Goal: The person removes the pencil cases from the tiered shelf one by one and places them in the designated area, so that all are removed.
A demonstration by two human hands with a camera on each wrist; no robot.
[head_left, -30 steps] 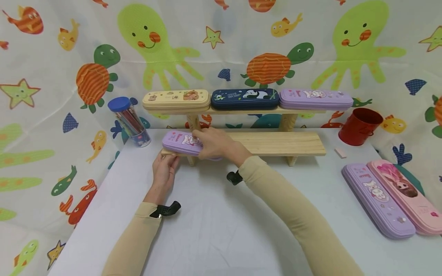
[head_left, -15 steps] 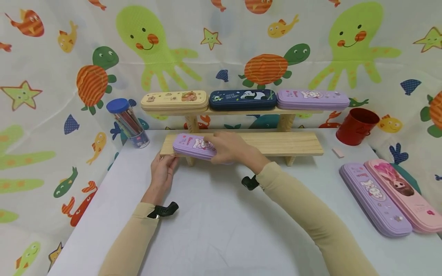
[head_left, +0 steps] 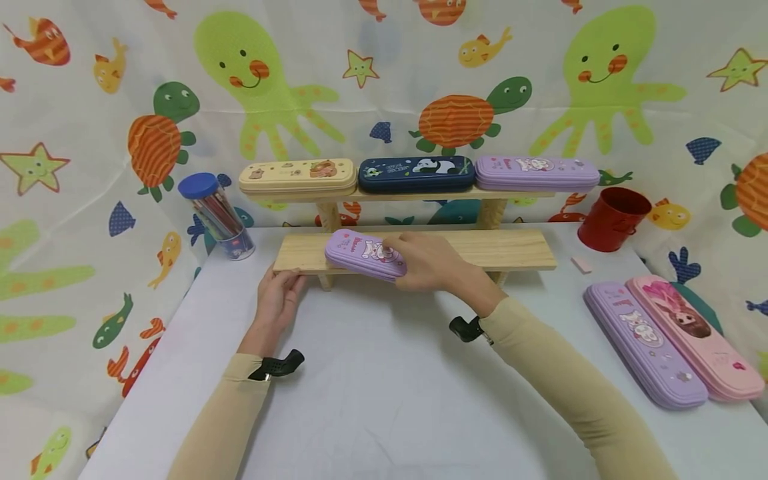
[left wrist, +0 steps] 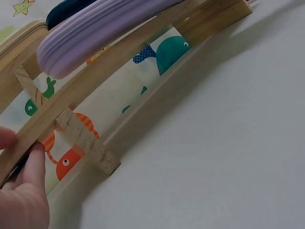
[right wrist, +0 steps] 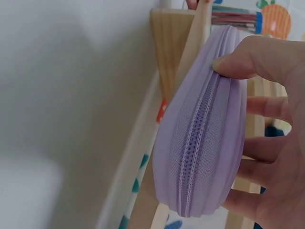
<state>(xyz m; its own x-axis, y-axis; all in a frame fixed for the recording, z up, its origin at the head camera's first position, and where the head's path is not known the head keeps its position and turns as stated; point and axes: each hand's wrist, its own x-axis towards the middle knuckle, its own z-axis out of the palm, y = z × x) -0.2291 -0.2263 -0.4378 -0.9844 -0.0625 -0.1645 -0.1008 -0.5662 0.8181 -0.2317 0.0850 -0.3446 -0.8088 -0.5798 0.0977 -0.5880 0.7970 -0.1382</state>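
My right hand (head_left: 435, 263) grips a lilac zip pencil case (head_left: 359, 252) by its right end, over the lower board of a two-tier wooden shelf (head_left: 510, 250). In the right wrist view, the thumb lies along the zip side of that pencil case (right wrist: 195, 138) and the other fingers spread over its lid. The case sits at a slant, its right end jutting past the board's front edge. At the board's left end, my left hand (head_left: 276, 300) holds the wood, with fingertips above and below the board (left wrist: 78, 88) in the left wrist view.
On the top tier stand a cream pencil case (head_left: 297, 177), a navy panda case (head_left: 416, 175) and another lilac case (head_left: 537, 173). Lilac (head_left: 645, 343) and pink (head_left: 696, 337) cases lie at right. A pencil tub (head_left: 217, 217), red bucket (head_left: 614, 219) and eraser-like block (head_left: 581, 265) flank the shelf.
My right hand has moved the lilac pencil case rightward along the lower board, baring the board's left end. My left hand keeps its hold there. The head view has shifted slightly.
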